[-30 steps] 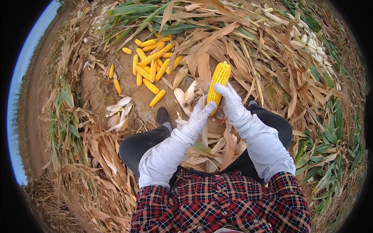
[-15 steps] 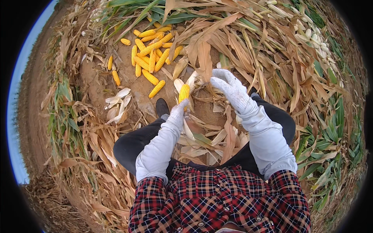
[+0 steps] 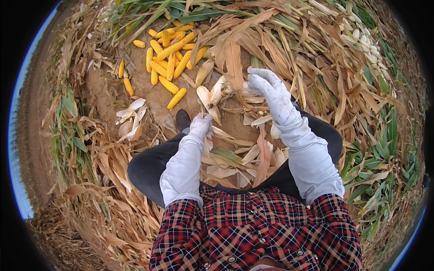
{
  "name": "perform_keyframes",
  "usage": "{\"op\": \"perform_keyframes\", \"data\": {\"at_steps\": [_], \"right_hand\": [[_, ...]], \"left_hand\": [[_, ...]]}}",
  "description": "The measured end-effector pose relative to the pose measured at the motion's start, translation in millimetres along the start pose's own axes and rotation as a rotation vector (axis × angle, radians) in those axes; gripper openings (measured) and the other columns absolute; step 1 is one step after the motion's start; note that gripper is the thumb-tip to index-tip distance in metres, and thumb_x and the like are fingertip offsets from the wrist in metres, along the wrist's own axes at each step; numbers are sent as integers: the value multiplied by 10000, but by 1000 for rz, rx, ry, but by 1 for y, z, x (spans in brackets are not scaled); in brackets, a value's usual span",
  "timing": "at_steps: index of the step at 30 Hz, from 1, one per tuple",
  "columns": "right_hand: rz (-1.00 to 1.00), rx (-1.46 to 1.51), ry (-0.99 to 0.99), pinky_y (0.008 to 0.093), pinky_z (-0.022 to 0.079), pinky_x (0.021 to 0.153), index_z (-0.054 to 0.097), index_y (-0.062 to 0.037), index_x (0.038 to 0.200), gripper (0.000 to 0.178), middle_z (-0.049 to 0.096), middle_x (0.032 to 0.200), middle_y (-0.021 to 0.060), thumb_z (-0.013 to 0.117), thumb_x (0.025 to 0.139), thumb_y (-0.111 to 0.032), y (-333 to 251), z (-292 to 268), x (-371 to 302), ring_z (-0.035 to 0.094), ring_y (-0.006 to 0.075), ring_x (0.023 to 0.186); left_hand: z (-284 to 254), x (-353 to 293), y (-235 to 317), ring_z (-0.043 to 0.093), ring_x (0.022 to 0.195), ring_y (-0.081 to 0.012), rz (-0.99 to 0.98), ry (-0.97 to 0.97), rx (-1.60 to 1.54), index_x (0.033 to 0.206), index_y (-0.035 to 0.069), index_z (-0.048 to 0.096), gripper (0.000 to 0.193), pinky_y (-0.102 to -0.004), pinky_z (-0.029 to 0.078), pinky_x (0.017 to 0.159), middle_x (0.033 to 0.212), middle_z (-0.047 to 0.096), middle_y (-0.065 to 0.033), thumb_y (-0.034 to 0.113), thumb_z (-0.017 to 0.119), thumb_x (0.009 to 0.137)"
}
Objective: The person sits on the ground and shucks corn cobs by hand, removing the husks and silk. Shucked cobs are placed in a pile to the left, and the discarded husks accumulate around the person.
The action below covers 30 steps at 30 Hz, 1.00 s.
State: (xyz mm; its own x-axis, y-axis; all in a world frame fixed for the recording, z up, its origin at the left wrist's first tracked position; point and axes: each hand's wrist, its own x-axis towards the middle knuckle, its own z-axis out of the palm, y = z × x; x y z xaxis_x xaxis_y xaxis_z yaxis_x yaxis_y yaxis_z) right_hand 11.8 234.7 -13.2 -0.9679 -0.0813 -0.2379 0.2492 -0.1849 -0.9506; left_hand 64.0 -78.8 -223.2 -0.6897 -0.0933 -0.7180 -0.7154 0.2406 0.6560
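Note:
My left hand (image 3: 201, 124), in a whitish work glove, is low over the ground in front of my left shin. Its fingers look bunched together, and no cob shows in it. To the right, my gloved right hand (image 3: 269, 90) is raised and open, its fingers stretched forward and slightly bent, holding nothing. Pale dry husks (image 3: 210, 97) lie between and just beyond the hands. Ahead to the left is a loose pile of husked yellow corn cobs (image 3: 172, 54); one cob (image 3: 166, 38) stands out upright over its far part.
Two separate cobs (image 3: 128, 86) lie left of the pile, with peeled husks (image 3: 132, 118) nearer me. Dry stalks and leaves (image 3: 271, 40) cover the far right. Pale unhusked ears (image 3: 364, 43) lie beyond them. My bent knees (image 3: 147, 176) flank more husks on the soil.
The yellow cob has left my left hand, and a cob now shows upright over the pile. That hand has drawn slightly left; my right hand stays raised, shifted a little.

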Motion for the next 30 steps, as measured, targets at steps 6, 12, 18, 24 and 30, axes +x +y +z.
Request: {"op": "perform_keyframes", "data": {"at_steps": [6,12,18,24,30], "right_hand": [[27,14,15,344,554,1022,650,16,1360,388,718,1247,130,629,1083,-254,-5,2,-1,713,204,1125],[70,70,-34,366,574,1000,652,24,1342,368,728,1219,133,612,1089,-241,-8,3,-5,735,229,1076],[133,88,0,401,589,991,640,46,1345,382,735,1203,166,594,1096,-240,-18,5,-6,746,282,1066],[144,93,13,426,585,1007,617,56,1372,394,733,1201,194,573,1105,-230,-13,0,-8,742,298,1076],[189,124,23,392,572,1012,630,56,1367,374,732,1217,185,588,1094,-196,-18,3,-13,728,253,1091]], "left_hand": [[16,23,-30,621,1307,-453,43,-116,914,1340,55,631,543,-529,475,1133,1380,654,-290,479,532,1015],[17,27,-46,691,1211,-367,77,-74,927,1219,94,738,427,-469,516,1063,1230,750,-200,430,634,978],[33,50,-77,753,816,-313,-283,-28,382,1159,35,726,308,-456,651,674,969,738,-173,283,669,985],[68,89,-141,642,619,-267,-324,60,-324,992,49,632,130,-469,601,510,787,623,-97,173,670,981],[83,84,-134,662,602,-328,-373,75,-828,1011,116,495,220,-511,666,539,823,621,-134,42,697,970]]}}
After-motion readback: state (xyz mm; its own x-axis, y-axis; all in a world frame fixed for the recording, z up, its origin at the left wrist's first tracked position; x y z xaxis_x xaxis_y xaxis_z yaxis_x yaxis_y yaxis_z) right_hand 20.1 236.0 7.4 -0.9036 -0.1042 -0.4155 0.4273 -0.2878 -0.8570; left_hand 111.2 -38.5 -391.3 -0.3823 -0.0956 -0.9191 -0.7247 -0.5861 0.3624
